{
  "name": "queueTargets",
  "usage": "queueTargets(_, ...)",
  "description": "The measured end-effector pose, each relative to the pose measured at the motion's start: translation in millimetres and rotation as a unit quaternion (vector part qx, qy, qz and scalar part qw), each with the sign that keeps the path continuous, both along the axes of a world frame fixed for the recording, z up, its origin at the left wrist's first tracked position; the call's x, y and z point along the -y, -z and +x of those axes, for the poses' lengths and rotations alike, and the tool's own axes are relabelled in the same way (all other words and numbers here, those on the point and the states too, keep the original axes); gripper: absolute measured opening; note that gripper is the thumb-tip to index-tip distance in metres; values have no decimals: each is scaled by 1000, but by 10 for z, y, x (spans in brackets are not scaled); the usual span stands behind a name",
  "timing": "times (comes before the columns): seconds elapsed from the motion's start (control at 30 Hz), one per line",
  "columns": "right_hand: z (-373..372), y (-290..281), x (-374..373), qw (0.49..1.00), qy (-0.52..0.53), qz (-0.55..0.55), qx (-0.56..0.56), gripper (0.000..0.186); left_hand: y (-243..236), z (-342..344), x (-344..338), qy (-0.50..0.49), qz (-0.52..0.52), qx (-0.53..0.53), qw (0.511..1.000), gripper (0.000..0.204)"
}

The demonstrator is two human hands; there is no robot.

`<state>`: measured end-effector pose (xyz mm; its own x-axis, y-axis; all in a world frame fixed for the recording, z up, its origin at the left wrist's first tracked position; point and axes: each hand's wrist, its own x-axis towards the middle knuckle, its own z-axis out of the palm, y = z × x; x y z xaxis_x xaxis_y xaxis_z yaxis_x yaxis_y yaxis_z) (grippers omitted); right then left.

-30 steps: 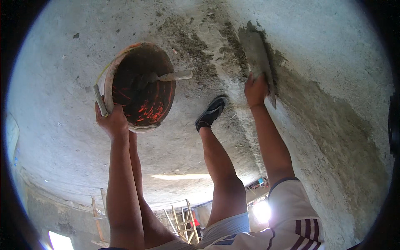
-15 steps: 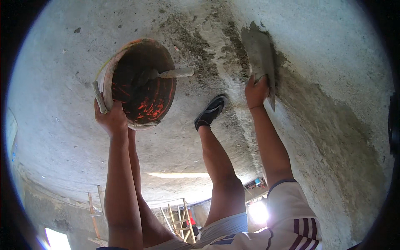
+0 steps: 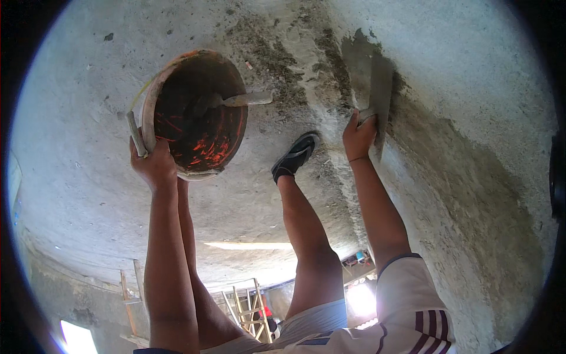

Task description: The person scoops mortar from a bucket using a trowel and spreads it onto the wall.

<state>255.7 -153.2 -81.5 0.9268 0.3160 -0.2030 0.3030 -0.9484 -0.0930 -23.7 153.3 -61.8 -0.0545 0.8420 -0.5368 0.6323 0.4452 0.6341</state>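
Observation:
My left hand point(image 3: 154, 164) grips the near-left rim of a mortar-stained bucket point(image 3: 194, 133), by its stick-like grip point(image 3: 137, 134) on a yellow bail. Orange streaks show inside the bucket, where a small tool lies with its pale handle point(image 3: 247, 99) out over the right rim. My right hand point(image 3: 359, 137) is closed on the handle of a long metal trowel point(image 3: 380, 82), its blade against the concrete at a dark, wet band of mortar point(image 3: 356, 56).
My sandalled foot point(image 3: 295, 154) stands between bucket and trowel, beside a rough, debris-streaked seam. In the distance are a wooden ladder-like frame point(image 3: 253, 312), upright timbers point(image 3: 125, 289), small blue objects point(image 3: 362, 259) and bright openings point(image 3: 76, 339).
My right hand has drawn the trowel a little toward me and turned its blade, uncovering more of the wet patch's top. The whole view has shifted slightly; the bucket stays in my left hand.

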Motion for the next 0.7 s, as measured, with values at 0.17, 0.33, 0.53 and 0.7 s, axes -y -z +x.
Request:
queueTargets(0.17,223,263,123,994,-95,-24,-55,27,20,79,-3,2,-18,14,1000,47)
queueTargets(0.33,248,62,59,996,-34,-85,-24,28,-39,107,12,-16,10,0,1000,35)
queueTargets(0.53,155,-45,53,988,-134,41,-71,45,12,-9,17,-9,21,12,1000,35)
queueTargets(0.7,425,220,-29,991,-86,-103,-20,28,39,111,76,-37,-11,32,999,48)
